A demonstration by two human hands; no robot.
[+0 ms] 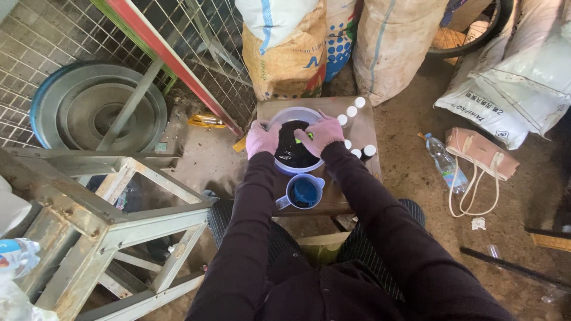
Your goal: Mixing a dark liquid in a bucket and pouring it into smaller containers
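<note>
My right hand (pixel 319 133) covers part of the bowl (pixel 295 142), and I can't tell what the small green thing (pixel 310 136) under its fingers is. My arms hide the table's (pixel 363 128) near edge. At lower left the plastic bottle (pixel 16 252) is cut off by the frame edge.
</note>
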